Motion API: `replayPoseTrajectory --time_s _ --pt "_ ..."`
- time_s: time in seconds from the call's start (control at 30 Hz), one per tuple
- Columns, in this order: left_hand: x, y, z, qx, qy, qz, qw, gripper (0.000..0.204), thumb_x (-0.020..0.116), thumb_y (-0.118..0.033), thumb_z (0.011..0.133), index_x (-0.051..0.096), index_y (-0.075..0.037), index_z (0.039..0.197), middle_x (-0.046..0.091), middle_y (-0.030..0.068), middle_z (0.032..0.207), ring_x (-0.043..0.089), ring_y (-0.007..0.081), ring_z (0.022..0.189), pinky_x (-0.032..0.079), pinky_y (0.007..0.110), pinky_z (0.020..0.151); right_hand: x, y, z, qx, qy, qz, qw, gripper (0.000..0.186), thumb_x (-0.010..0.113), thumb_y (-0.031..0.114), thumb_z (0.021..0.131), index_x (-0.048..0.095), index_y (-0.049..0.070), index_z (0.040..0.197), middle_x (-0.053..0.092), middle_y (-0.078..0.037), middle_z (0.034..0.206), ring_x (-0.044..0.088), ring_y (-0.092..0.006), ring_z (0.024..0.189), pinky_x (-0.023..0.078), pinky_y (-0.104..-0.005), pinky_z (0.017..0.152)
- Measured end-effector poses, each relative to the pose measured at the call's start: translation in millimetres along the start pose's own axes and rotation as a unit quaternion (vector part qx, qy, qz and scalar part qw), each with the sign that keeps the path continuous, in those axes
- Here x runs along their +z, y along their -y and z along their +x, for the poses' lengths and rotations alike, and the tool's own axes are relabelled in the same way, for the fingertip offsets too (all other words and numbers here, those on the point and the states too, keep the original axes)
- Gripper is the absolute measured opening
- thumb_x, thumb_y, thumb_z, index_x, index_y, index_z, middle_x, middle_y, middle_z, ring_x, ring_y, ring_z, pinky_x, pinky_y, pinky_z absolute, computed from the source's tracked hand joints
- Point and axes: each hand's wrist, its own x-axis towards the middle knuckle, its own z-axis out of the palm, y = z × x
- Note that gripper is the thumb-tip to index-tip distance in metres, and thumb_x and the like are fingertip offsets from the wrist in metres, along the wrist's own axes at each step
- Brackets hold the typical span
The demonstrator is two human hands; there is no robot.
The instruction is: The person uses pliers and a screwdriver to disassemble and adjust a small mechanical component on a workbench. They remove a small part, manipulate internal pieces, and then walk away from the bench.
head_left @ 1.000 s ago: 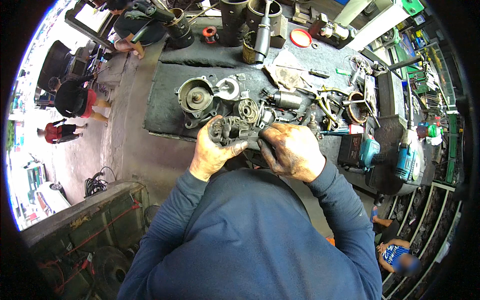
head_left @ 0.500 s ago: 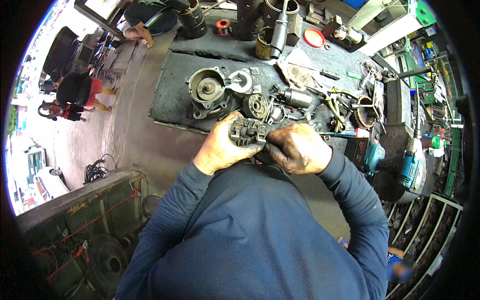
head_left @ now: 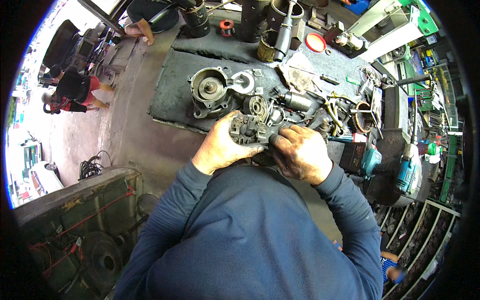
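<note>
Cluttered workshop desk [head_left: 165, 95], dark mat on top, and right at its near edge both hands are locked on one small grey metal assembly [head_left: 248, 127]: the left hand [head_left: 222, 145] wraps it from below with the thumb over the top, grip clamped tight, while the grimy right hand [head_left: 300, 152] pinches its right end, fingers closed on it. Just beyond sits a round motor housing [head_left: 209, 90], then loose metal parts. Farther right, two teal power drills [head_left: 407, 170].
</note>
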Motion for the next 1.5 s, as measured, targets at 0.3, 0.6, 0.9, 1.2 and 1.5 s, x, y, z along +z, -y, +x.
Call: replayPoseTrajectory --time_s 0.3,0.6,0.9,1.2,1.5 --pt "2.1 -2.0 0.2 0.004 -0.015 0.084 0.996 0.052 0.092 -0.004 0.073 0.065 -0.004 0.117 0.074 0.0046 0.111 0.069 0.0125 0.101 0.056 0.032 0.095 9.0 8.6 -9.7 -0.051 -0.081 -0.098 0.991 0.025 0.073 0.03 0.076 0.071 0.013 0.094 0.061 -0.001 0.091 0.059 -0.0206 0.082 0.05 -0.0379 0.07" --pt "0.4 8.2 -1.9 0.01 -0.041 0.078 0.996 0.052 0.091 -0.001 0.074 0.064 -0.004 0.118 0.074 0.0048 0.112 0.069 0.0124 0.102 0.056 0.032 0.094 -3.7 20.0 -7.0 -0.034 -0.101 -0.114 0.988 0.023 0.074 0.028 0.074 0.071 0.014 0.092 0.061 0.0 0.09 0.059 -0.02 0.081 0.05 -0.0366 0.069" --pt "10.8 -0.5 -5.6 0.005 -0.038 0.1 0.994 0.05 0.089 -0.001 0.076 0.064 -0.002 0.12 0.074 0.0044 0.111 0.068 0.0126 0.101 0.056 0.031 0.094 6.6 9.9 -10.3 -0.048 -0.033 -0.115 0.992 0.031 0.07 0.027 0.075 0.071 0.009 0.101 0.064 -0.004 0.1 0.061 -0.0221 0.087 0.052 -0.0371 0.076" --pt "8.6 -13.3 -1.8 -0.052 -0.065 -0.024 0.996 0.048 0.084 0.004 0.08 0.067 -0.001 0.124 0.074 0.0031 0.111 0.067 0.0115 0.098 0.057 0.029 0.089 20.5 34.2 6.6 0.056 -0.078 -0.214 0.972 0.018 0.066 0.024 0.081 0.072 0.01 0.092 0.064 -0.004 0.099 0.06 -0.0229 0.089 0.049 -0.0385 0.071" --pt "7.7 -19.5 -4.6 -0.074 -0.067 0.002 0.995 0.045 0.082 0.006 0.08 0.068 -0.002 0.121 0.075 0.0025 0.11 0.068 0.0113 0.097 0.057 0.029 0.087 9.1 10.7 13.1 -0.026 -0.045 -0.134 0.99 0.026 0.067 0.024 0.082 0.074 0.008 0.102 0.066 -0.005 0.102 0.064 -0.0249 0.094 0.054 -0.0422 0.079"
